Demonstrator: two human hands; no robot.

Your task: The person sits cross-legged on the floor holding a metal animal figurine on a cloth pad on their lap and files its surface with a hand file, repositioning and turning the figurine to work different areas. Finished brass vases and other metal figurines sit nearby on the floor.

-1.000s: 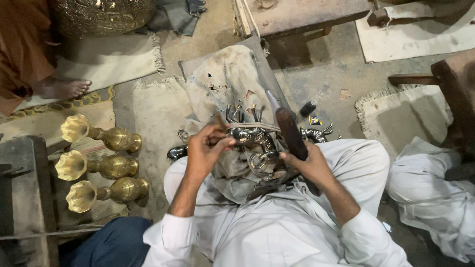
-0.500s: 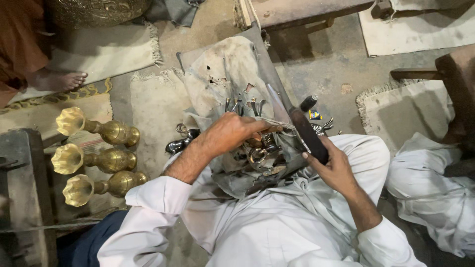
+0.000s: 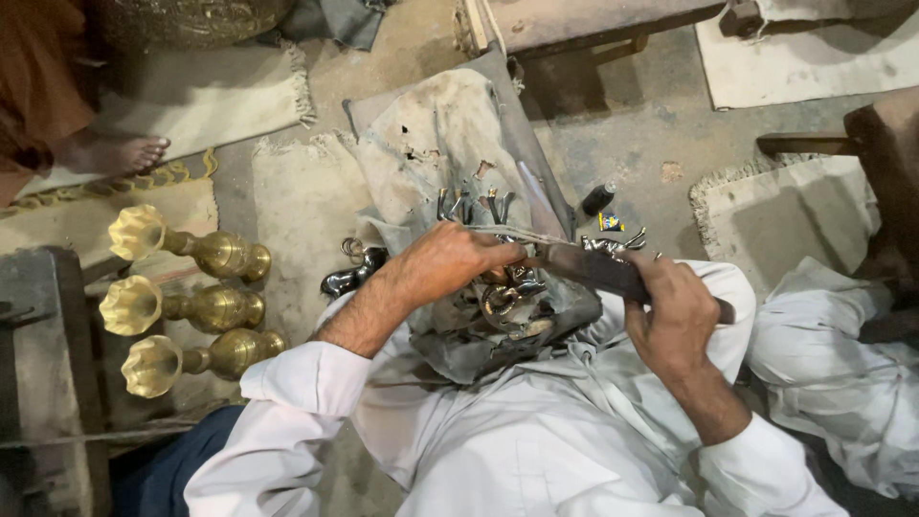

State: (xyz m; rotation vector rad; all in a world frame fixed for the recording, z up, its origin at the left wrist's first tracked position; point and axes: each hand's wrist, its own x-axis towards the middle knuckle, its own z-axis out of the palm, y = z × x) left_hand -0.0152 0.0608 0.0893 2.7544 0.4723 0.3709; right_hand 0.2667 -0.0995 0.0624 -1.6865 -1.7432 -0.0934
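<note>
My left hand presses down on an ornate brass casting that rests on a dirty grey cloth over my lap. My right hand grips the dark handle end of a long flat file, whose blade lies across the casting toward the left hand's fingers. Both forearms come out of rolled white sleeves. Several small metal castings lie on the stained cloth just beyond my hands.
Three brass trumpet-shaped vases lie side by side on the floor at left. A person's bare foot stands on a mat at upper left. A small dark bottle and a wooden bench sit beyond; white cloth is heaped at right.
The file has swung from pointing steeply upward to lying nearly flat across the casting. My left hand shifted from lifting the piece to pressing over it.
</note>
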